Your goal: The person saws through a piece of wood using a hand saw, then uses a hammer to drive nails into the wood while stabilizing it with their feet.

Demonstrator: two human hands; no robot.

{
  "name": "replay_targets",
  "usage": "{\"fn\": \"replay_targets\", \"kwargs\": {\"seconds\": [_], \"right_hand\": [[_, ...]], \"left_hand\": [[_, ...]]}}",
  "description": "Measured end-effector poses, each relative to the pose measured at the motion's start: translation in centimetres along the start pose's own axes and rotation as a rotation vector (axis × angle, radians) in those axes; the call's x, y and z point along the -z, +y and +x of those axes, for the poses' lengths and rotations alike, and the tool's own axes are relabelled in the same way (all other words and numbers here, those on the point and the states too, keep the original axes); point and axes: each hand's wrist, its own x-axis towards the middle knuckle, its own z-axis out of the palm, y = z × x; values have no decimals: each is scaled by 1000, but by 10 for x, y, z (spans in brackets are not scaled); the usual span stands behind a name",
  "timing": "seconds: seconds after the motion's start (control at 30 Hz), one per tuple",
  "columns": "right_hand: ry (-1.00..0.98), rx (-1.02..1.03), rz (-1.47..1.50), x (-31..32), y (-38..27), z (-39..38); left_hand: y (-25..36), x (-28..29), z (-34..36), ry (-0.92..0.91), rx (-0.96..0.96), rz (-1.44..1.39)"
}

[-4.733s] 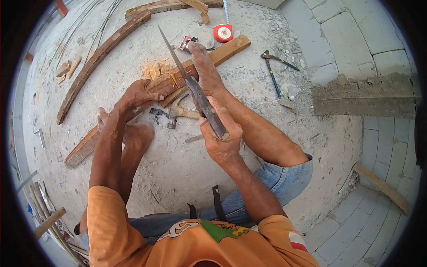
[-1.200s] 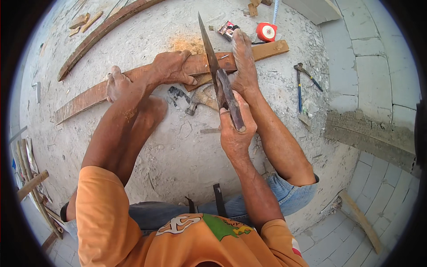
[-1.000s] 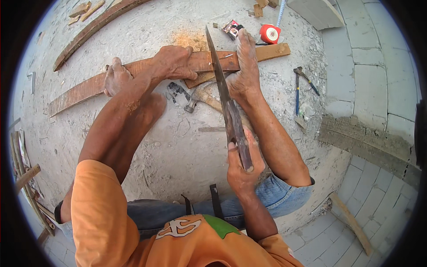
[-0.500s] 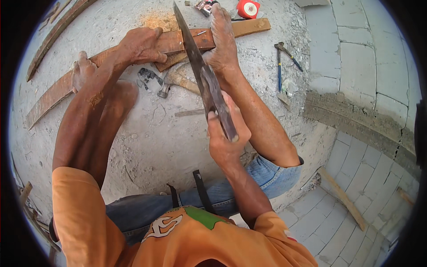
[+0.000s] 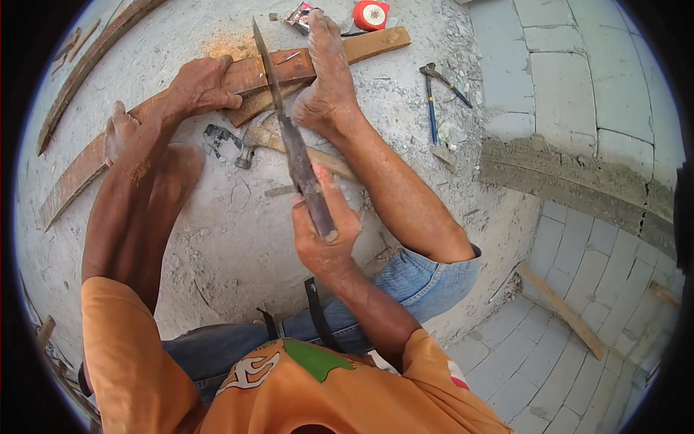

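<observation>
My left hand (image 5: pixel 199 87) grips a long reddish-brown wooden plank (image 5: pixel 89 173) lying crosswise on the dusty floor. My right hand (image 5: pixel 329 239) is wrapped round the dark handle of a saw (image 5: pixel 278 98), whose long blade points away from me across the plank. My bare right foot (image 5: pixel 329 83) presses on the plank just right of the blade, and my left foot (image 5: pixel 117 134) is at its left part. A short wood offcut (image 5: pixel 242 114) sits under the plank's near edge, beside a claw hammer (image 5: pixel 242 155) that is partly hidden by the saw.
A red tape measure (image 5: pixel 370 14) and a small packet (image 5: pixel 296 18) lie beyond the plank. Blue-handled pincers (image 5: pixel 446 101) lie to the right, near a concrete ledge (image 5: pixel 571 181) and grey blocks (image 5: pixel 564 87). A long timber (image 5: pixel 72 87) lies far left, a loose board (image 5: pixel 560 311) lower right.
The saw has shifted back and forth along its length across the plank, in my right hand. My left hand keeps its grip. The whole scene sits further left in the picture now.
</observation>
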Motion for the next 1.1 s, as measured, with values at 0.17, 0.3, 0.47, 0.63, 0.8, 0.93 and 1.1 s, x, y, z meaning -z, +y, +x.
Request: {"fn": "replay_targets", "kwargs": {"seconds": [0.17,0.3,0.47,0.63,0.8,0.93,1.1], "right_hand": [[4,-268,280,9,6,-3],[-41,24,165,50,-8,-36],[56,-125,285,-36,20,65],[42,-124,349,-54,37,62],[-108,-40,173,35,17,-40],[58,-80,114,10,12,1],[-15,-199,239,36,3,-21]], "left_hand": [[-4,5,-3,29,-5,-41],[-11,2,-14,49,-7,-21],[8,0,0,6,10,-21],[-6,-9,-6,28,-27,-28],[-15,7,-19,36,17,-25],[-12,2,-4,32,-8,-16],[3,3,-8,9,-1,-56]]}}
